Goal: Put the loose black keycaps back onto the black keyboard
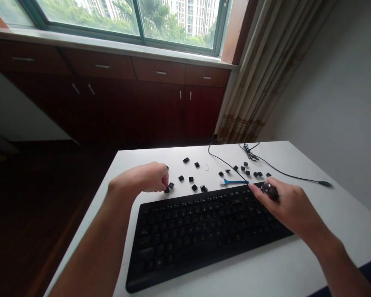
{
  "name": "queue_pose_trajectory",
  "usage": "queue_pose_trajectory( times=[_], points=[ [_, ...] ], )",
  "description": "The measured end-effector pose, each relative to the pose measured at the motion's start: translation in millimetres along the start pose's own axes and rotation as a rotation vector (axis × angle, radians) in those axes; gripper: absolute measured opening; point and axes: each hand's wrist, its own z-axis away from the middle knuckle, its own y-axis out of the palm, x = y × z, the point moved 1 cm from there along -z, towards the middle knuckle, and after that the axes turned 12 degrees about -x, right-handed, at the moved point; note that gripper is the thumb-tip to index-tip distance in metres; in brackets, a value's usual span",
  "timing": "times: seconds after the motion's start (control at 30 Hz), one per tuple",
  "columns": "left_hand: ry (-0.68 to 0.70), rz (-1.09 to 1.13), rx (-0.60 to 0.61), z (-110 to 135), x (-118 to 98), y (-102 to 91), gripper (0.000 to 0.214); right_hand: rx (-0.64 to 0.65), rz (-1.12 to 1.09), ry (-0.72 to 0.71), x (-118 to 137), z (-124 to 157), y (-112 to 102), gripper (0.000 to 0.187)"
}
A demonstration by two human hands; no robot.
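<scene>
A black keyboard [204,231] lies slanted on the white table [281,272] in front of me. My left hand [145,178] hovers past the keyboard's far left corner, its fingers pinched on a black keycap [166,189]. My right hand [289,206] rests over the keyboard's far right end, closed round a small dark rounded tool [270,191]. Several loose black keycaps [191,179] lie scattered on the table beyond the keyboard. A small blue brush [233,181] lies between them, just behind the keyboard's far edge.
The keyboard's black cable [284,173] loops across the far right of the table and ends in a plug [325,183]. Dark red cabinets [126,103] stand under a window beyond the table. A beige curtain [266,74] hangs at the right.
</scene>
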Motion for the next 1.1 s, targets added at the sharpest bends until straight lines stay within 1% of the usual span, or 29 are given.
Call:
queue_pose_trajectory(
  times=[0.03, 0.1, 0.13, 0.2, 0.27, 0.33, 0.4, 0.5, 0.57, 0.63, 0.7, 0.73, 0.8, 0.83, 0.87, 0.9, 0.93, 1.0, 1.03, 1.1],
  points=[
    [0.005, 0.005, 0.004, 0, 0, -0.1, 0.022, 0.026, -0.004, 0.024, 1, -15, 4, 0.047],
    [0.013, 0.009, 0.01, -1, 1, -0.7, 0.022, 0.012, -0.042, 0.07, 5, -43, 12, 0.044],
    [0.015, 0.009, 0.008, -1, 1, -1.2, 0.021, 0.028, -0.064, 0.081, 7, -56, 18, 0.043],
    [0.016, 0.004, -0.002, 0, 1, -2.0, 0.019, 0.133, -0.089, 0.07, 10, -77, 29, 0.036],
    [0.017, 0.001, -0.021, 2, 2, -2.7, 0.018, 0.304, -0.07, 0.05, 10, -91, 42, 0.028],
    [0.025, 0.002, -0.049, 4, 3, -3.3, 0.016, 0.483, -0.034, 0.059, 7, -99, 54, 0.027],
    [0.047, 0.006, -0.097, 7, 4, -4.6, 0.015, 0.602, -0.014, 0.076, 4, -101, 63, 0.028],
    [0.097, 0.027, -0.197, 7, 2, -7.4, 0.016, 0.658, -0.025, 0.076, 3, -101, 69, 0.03],
    [0.14, 0.055, -0.268, 5, -4, -8.4, 0.02, 0.662, -0.06, 0.063, 6, -101, 66, 0.032],
    [0.194, 0.093, -0.321, 2, -14, -7.6, 0.024, 0.623, -0.155, 0.034, 14, -101, 58, 0.03],
    [0.271, 0.16, -0.324, -1, -26, -4.8, 0.027, 0.506, -0.32, 0.016, 26, -101, 47, 0.028],
    [0.322, 0.217, -0.308, -1, -32, -2.9, 0.03, 0.409, -0.42, 0.031, 34, -100, 42, 0.028],
    [0.43, 0.373, -0.279, 0, -44, 0.5, 0.042, 0.157, -0.697, 0.144, 50, -99, 35, 0.025],
    [0.475, 0.447, -0.262, 2, -50, 1.8, 0.05, 0.009, -0.868, 0.22, 58, -98, 34, 0.023],
    [0.512, 0.515, -0.241, 4, -56, 2.7, 0.057, -0.103, -1.044, 0.275, 66, -96, 34, 0.021],
    [0.538, 0.569, -0.217, 6, -61, 3.1, 0.061, -0.183, -1.191, 0.303, 73, -95, 36, 0.019],
    [0.561, 0.616, -0.195, 7, -65, 3.0, 0.06, -0.228, -1.303, 0.328, 78, -94, 40, 0.017],
    [0.598, 0.683, -0.179, 11, -71, 1.3, 0.043, -0.257, -1.416, 0.356, 85, -92, 47, 0.015],
    [0.609, 0.708, -0.197, 12, -74, -0.2, 0.034, -0.245, -1.424, 0.371, 86, -91, 50, 0.015],
    [0.612, 0.765, -0.258, 14, -76, -3.6, 0.027, -0.176, -1.368, 0.417, 85, -88, 57, 0.018]
  ],
)
